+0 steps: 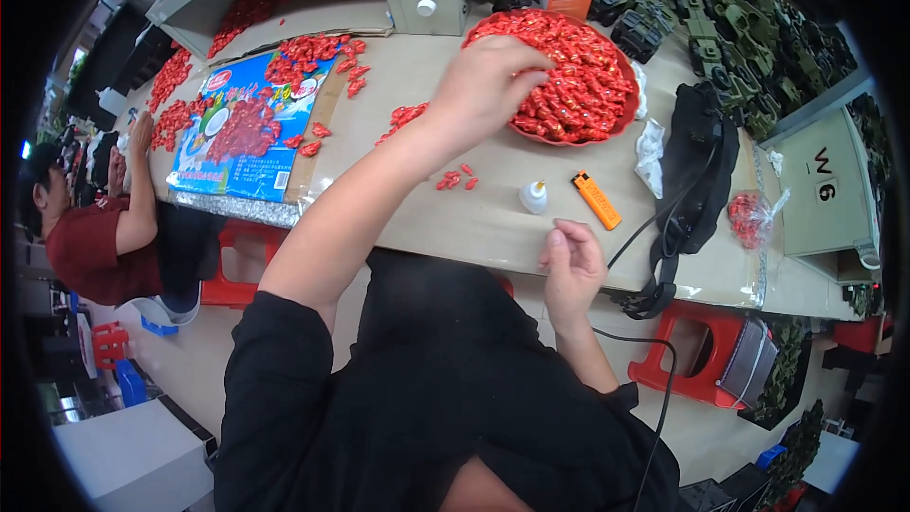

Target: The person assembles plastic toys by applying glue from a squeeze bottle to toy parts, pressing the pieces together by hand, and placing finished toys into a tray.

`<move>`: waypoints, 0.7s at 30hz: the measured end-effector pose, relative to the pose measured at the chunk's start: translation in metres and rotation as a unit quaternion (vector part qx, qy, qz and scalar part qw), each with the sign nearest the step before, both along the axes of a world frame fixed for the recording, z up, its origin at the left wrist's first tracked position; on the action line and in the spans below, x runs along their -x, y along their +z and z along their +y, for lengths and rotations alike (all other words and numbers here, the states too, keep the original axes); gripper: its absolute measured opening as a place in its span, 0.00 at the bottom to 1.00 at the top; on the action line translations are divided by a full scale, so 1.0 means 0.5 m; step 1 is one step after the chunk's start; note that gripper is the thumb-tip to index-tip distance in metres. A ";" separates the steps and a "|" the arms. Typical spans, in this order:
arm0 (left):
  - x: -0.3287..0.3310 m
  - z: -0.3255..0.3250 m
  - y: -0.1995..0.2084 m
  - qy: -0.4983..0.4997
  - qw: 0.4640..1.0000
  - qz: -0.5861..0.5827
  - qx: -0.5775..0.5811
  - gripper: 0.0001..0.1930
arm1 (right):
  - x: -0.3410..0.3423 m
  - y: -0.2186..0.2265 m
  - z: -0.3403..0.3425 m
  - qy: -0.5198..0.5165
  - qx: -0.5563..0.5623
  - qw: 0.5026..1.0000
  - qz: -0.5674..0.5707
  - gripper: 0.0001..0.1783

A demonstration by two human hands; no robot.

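My left hand [493, 81] reaches over the left side of a round red bowl [621, 126] heaped with small shiny red pieces [578, 76]. Its thumb and fingers are drawn together in a pinch; whatever lies between the tips is too small to make out. Near the table's front edge, my right hand [574, 270] is raised with curled fingers, thumb close to the index finger, and any item there is hidden. Just beyond it are a small white dropper bottle [534, 196] and an orange box-cutter-like tool [596, 199]. A few loose red pieces [457, 177] lie left of the bottle.
More red pieces [248, 128] cover a blue printed sheet [256, 175] at left, before a grey machine opening [284, 14]. A black strap bag [697, 166], cable and bagged red pieces [749, 218] lie at right. Green toy-like parts [730, 47] are piled behind. A co-worker [100, 237] sits far left.
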State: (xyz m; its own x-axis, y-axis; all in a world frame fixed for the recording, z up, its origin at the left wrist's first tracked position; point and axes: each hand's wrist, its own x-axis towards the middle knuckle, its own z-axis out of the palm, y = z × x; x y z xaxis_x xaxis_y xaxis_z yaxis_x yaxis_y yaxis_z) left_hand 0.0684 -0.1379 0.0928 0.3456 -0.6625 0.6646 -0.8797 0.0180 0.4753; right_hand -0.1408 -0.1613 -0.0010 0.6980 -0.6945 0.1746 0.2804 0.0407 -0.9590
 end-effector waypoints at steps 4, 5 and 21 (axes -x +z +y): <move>0.017 0.158 -0.023 0.097 0.983 0.150 -0.038 0.08 | -0.018 0.003 -0.012 -0.088 0.074 0.993 -0.025 0.13; 0.014 0.196 -0.057 0.121 0.980 0.153 -0.047 0.09 | -0.026 0.005 -0.013 -0.087 0.134 0.987 0.015 0.15; 0.042 0.284 -0.154 0.088 0.984 0.145 -0.060 0.11 | -0.070 0.033 -0.004 -0.048 0.154 0.984 0.078 0.13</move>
State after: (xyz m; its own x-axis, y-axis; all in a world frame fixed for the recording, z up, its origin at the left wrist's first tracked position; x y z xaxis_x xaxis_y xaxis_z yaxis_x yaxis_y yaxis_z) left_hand 0.0476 0.0042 0.0157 0.6260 -0.6429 0.4414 -0.6907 -0.1942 0.6966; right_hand -0.1057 -0.1631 0.0156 0.6661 -0.6901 0.2831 0.1178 -0.2774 -0.9535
